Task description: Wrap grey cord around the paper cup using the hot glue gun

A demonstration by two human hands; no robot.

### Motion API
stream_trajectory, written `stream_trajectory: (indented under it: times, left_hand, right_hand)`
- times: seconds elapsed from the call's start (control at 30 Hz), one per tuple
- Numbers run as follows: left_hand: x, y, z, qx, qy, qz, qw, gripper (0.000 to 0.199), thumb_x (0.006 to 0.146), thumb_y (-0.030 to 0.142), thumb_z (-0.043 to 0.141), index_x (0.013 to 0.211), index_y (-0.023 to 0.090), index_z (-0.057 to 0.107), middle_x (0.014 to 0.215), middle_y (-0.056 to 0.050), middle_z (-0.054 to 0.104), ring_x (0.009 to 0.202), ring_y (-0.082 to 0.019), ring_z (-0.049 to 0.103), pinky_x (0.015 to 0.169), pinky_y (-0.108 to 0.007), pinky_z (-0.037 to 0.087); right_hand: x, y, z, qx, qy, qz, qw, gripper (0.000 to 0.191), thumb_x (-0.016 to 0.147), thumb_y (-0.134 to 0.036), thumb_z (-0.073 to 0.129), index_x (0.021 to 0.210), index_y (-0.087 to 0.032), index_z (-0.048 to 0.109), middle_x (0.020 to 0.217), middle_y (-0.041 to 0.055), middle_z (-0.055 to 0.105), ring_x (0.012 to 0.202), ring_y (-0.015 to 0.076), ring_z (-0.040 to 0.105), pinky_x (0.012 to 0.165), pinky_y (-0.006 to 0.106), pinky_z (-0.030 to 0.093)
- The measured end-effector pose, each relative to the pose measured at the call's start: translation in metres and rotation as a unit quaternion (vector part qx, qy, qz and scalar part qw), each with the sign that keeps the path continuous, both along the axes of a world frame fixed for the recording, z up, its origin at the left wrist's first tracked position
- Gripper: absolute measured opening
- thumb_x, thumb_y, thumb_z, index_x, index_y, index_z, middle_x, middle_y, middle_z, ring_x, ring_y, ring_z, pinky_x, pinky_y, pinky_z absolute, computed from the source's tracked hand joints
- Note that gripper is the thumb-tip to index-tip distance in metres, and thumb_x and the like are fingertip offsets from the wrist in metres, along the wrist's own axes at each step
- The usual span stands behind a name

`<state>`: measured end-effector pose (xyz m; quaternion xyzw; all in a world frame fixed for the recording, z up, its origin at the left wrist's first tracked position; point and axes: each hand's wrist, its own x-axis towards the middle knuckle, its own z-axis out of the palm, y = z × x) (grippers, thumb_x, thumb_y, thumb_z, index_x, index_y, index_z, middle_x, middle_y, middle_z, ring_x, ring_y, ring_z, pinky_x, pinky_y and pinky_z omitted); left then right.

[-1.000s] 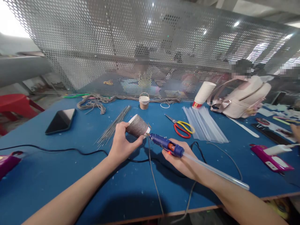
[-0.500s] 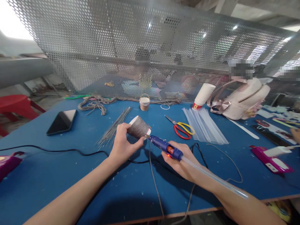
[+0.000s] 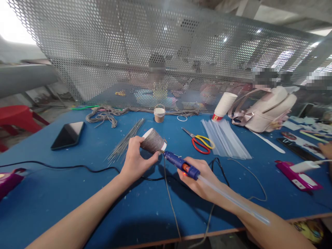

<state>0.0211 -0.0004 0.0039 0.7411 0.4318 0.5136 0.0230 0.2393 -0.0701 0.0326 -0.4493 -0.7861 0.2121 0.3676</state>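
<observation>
My left hand (image 3: pixel 137 155) is closed around a paper cup (image 3: pixel 152 141) wrapped in grey cord, tilted on its side above the table. In my right hand (image 3: pixel 198 178) is a blue hot glue gun (image 3: pixel 178 162), its small light glowing red. The gun's nozzle meets the cup near its white rim, by my left thumb. A long clear glue stick (image 3: pixel 233 199) sticks out of the gun's back along my right forearm. From the cup a loose grey cord (image 3: pixel 169 197) hangs down over the table's front edge.
Scissors (image 3: pixel 199 142), clear glue sticks (image 3: pixel 225 140) and stacked paper cups (image 3: pixel 225 105) lie to the right, near a backpack (image 3: pixel 267 109) and a purple power strip (image 3: pixel 298 175). Behind stands a small bucket (image 3: pixel 159 115). Thin wires (image 3: pixel 127 140) and a phone (image 3: pixel 68 135) lie left.
My right hand and the glue gun have shifted very slightly left. The nozzle stays at the cup's rim, and my left hand keeps its hold.
</observation>
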Motion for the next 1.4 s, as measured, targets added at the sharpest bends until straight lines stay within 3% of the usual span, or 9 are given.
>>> stream_trajectory:
  times: [0.83,1.0,1.13,1.4]
  left_hand:
    - [-0.002,0.002,-0.001,0.037,0.030,-0.005,0.999,0.034,0.074,0.029,0.067,0.095,0.022,0.041,0.085,0.000,0.045,0.076,-0.017,0.046,0.066,-0.031,0.041]
    - [-0.004,0.005,-0.003,0.032,0.013,-0.022,0.999,0.037,0.074,0.030,0.068,0.098,0.022,0.041,0.087,0.000,0.044,0.077,-0.017,0.046,0.067,-0.031,0.042]
    - [-0.006,0.006,-0.004,0.024,0.001,-0.046,0.999,0.039,0.075,0.030,0.067,0.102,0.023,0.041,0.089,-0.001,0.044,0.080,-0.017,0.047,0.069,-0.031,0.043]
    - [-0.008,0.006,-0.001,-0.016,-0.015,-0.067,0.998,0.038,0.073,0.031,0.068,0.100,0.023,0.043,0.089,-0.001,0.046,0.081,-0.018,0.049,0.070,-0.032,0.043]
  right_hand:
    - [0.000,0.000,0.002,0.023,-0.022,0.000,0.999,0.015,0.080,-0.023,0.050,0.068,-0.022,0.041,0.058,-0.0028,0.050,0.050,0.0109,0.042,0.051,0.024,0.035]
    - [0.002,0.003,0.007,-0.020,0.024,-0.036,0.999,0.019,0.077,-0.023,0.052,0.064,-0.023,0.038,0.054,-0.0058,0.043,0.046,0.0096,0.036,0.048,0.023,0.033]
    - [0.004,0.005,0.013,-0.084,0.035,-0.076,0.993,0.018,0.076,-0.026,0.052,0.062,-0.022,0.042,0.053,-0.0048,0.045,0.048,0.0106,0.040,0.047,0.023,0.035]
    - [0.006,0.002,0.017,-0.080,0.033,-0.051,0.995,0.019,0.076,-0.024,0.053,0.062,-0.022,0.042,0.054,-0.0049,0.045,0.048,0.0103,0.041,0.048,0.023,0.036]
